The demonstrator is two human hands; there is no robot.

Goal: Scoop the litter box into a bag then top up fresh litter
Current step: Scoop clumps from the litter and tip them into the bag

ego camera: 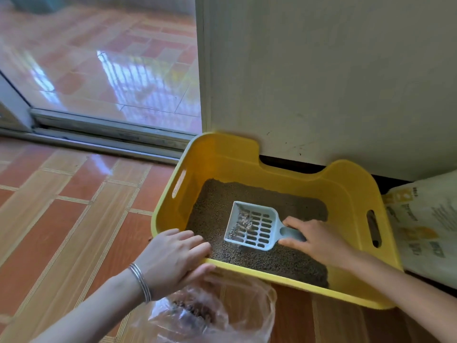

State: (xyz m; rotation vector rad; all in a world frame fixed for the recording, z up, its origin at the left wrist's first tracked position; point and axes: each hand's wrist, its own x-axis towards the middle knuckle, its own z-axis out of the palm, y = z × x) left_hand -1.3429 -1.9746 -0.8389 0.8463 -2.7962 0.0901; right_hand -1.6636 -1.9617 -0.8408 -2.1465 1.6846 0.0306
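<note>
A yellow litter box (222,154) stands on the tiled floor against a white wall, holding grey-brown litter (215,199). A pale blue slotted scoop (252,225) rests on the litter with a small clump inside. My right hand (319,241) is wrapped around the scoop's handle. My left hand (173,258), with thin bangles at the wrist, grips the box's near rim, fingers inside and thumb outside. A clear plastic bag (222,310) with some dark litter in it lies on the floor just below that hand.
A white printed sack of litter (425,226) leans at the right of the box. A sliding glass door and its metal track (106,134) run along the back left. Orange tiled floor (61,219) spreads to the left.
</note>
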